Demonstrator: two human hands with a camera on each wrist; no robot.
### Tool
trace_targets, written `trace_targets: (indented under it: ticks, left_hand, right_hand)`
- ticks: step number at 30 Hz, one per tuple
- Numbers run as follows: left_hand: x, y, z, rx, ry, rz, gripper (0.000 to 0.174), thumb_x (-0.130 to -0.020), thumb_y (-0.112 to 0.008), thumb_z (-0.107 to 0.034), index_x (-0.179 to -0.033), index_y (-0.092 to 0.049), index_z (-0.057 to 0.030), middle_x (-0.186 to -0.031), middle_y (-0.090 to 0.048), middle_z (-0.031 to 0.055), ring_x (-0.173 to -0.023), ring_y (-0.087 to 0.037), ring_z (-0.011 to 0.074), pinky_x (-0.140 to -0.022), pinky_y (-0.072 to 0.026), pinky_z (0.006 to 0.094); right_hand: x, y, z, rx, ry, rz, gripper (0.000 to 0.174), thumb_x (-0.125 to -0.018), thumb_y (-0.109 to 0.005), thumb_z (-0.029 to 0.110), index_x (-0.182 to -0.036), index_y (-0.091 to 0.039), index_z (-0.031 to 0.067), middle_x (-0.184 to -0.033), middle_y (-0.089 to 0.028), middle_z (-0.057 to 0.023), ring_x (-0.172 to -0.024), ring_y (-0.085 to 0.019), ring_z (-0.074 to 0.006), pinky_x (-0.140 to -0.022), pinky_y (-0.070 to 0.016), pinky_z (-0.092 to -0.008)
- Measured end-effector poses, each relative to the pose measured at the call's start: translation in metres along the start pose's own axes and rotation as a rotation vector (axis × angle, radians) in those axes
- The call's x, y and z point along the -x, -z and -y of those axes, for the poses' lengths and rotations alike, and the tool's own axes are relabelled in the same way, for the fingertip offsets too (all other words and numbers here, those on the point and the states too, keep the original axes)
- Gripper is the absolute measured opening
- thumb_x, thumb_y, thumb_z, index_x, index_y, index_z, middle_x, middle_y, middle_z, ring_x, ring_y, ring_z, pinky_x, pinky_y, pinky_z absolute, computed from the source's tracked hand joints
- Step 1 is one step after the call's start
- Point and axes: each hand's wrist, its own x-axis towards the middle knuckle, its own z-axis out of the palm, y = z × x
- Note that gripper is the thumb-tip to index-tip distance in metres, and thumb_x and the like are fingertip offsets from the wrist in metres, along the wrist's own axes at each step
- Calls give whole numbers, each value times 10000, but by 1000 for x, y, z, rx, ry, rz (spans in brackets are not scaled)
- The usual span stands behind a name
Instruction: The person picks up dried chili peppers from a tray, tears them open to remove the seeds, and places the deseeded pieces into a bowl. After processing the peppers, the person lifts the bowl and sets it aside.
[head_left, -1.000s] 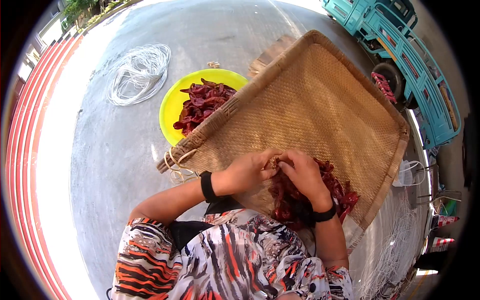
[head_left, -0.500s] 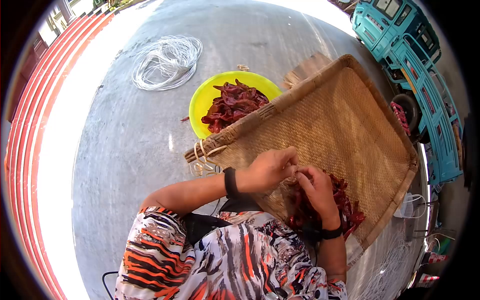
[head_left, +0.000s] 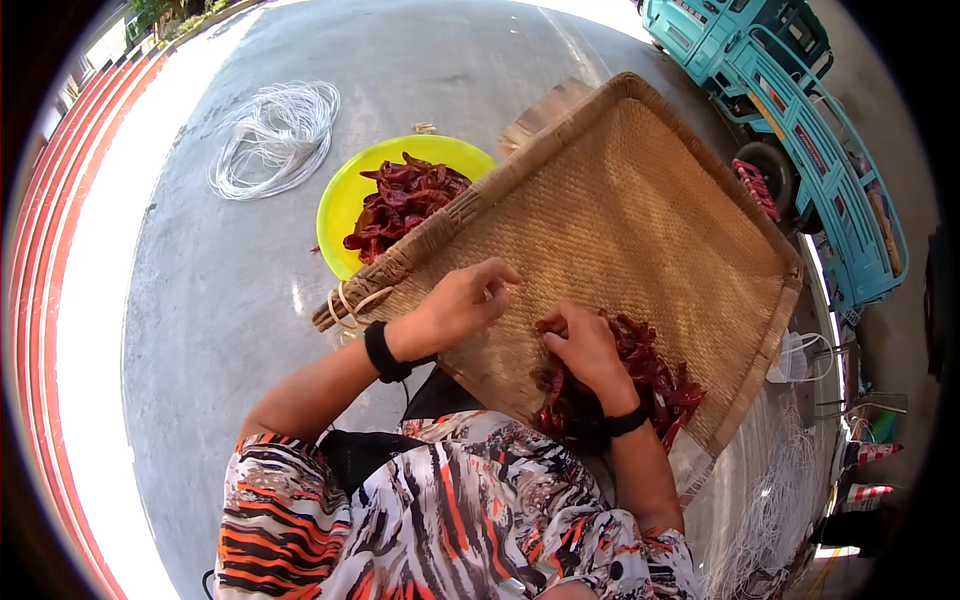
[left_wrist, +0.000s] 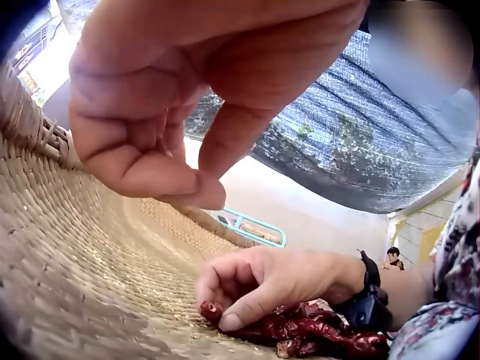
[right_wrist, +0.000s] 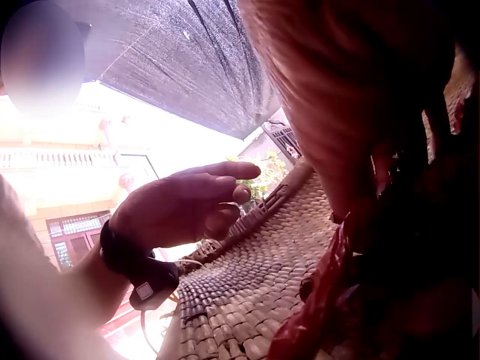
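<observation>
Right hand (head_left: 585,345) bent at the fingers, thumb and fingertips pinching one red pepper (left_wrist: 208,309) by its end, low over the woven tray (head_left: 620,200), near corner. Left hand (head_left: 460,312) raised over the tray's near left part, fingers loosely bent, thumb tip close to a fingertip in the left wrist view; nothing visible in it. Hands well apart.

Held pepper: dark red, shiny, end pointing out past the thumb; most of it hidden by the hand. Pepper pile (head_left: 650,370) same dark red, wrinkled, glossy, heaped under and beside the right hand, by the person's front.

Versus half a second ago: fingertips were together over the pile; now left hand is off to the left, and the right alone has the pepper.

Tray rim raised along left and far right sides. Room for moving: weave running from the hands to the far corner. Just past the left rim, yellow basin (head_left: 343,205) with more peppers (head_left: 405,205), partly behind the rim. Farther out on the ground (head_left: 230,300), coil of white cord (head_left: 275,140); blue truck (head_left: 800,150) beyond the right rim.
</observation>
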Motion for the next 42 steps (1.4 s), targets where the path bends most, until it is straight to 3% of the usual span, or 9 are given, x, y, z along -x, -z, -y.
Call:
trace_targets:
  ticks: [9,15,18,21,24,27,33,36,42]
  left_hand:
    - [-13,-48,-3,-116,-129,125,252,-893,-671,-152,-1091,-595,-15,-858,-660,141,-799,-662,259,-713,-516,358]
    - [-20,-43,-13,-247,-98,-11,178,-911,-662,-161,-973,-595,-8,-809,-669,154,-786,-680,287,-684,-507,374]
    - [-28,-14,-20,-278,-56,-227,185,-927,-661,-167,-967,-580,-7,-716,-587,63,-650,-567,148,-598,-456,310]
    - [-40,13,-25,-37,-64,-554,354,-970,-634,-174,-1245,-488,-7,-758,-503,-13,-636,-450,65,-570,-396,238]
    - [-37,14,-20,-64,-114,-506,377,-969,-634,-154,-1281,-484,-6,-766,-497,-23,-669,-457,54,-593,-393,218]
    - [-23,-14,-33,26,29,78,373,-952,-661,-142,-1267,-516,-6,-773,-519,-21,-664,-471,49,-579,-394,211]
    - [-17,-63,-34,55,-45,233,248,-919,-690,-108,-1129,-610,-2,-748,-574,4,-650,-514,63,-568,-420,232]
    - [-18,-71,-26,-1,-104,179,162,-908,-695,-96,-1029,-646,0,-729,-591,5,-645,-514,67,-569,-425,237]
    - [-21,-44,-37,-65,-71,-19,106,-918,-680,-103,-902,-610,-25,-757,-619,5,-652,-521,55,-581,-433,217]
  right_hand:
    - [16,10,13,-454,-6,-31,156,-868,-698,39,-1007,-632,13,-901,-674,-31,-819,-618,-89,-740,-507,-255]
    - [24,6,-25,-636,-6,-104,165,-906,-677,38,-1053,-603,34,-961,-631,10,-882,-585,-73,-776,-498,-228]
    - [32,12,-27,-820,-63,-159,157,-913,-671,38,-1051,-598,38,-959,-612,22,-899,-569,-65,-795,-492,-226]
    - [36,20,-21,-954,-144,-133,146,-920,-667,43,-1048,-595,38,-970,-609,15,-905,-567,-66,-816,-485,-221]
    - [35,18,-19,-969,-138,-169,161,-929,-659,46,-1070,-582,36,-985,-604,4,-913,-571,-75,-824,-484,-219]
    - [33,14,-7,-1109,-85,-165,193,-934,-653,50,-1103,-560,35,-1007,-599,-4,-927,-572,-79,-826,-481,-212]
    - [33,3,-1,-983,2,-229,199,-936,-614,54,-1115,-536,19,-1042,-602,-55,-900,-596,-99,-740,-513,-246]
    - [44,11,12,-1093,-202,-265,178,-969,-554,69,-1131,-536,-4,-1057,-608,-56,-939,-594,-106,-773,-512,-266]
    - [60,22,4,-301,109,-155,224,-907,-560,20,-1119,-617,66,-1079,-633,-75,-996,-612,-200,-861,-493,-308]
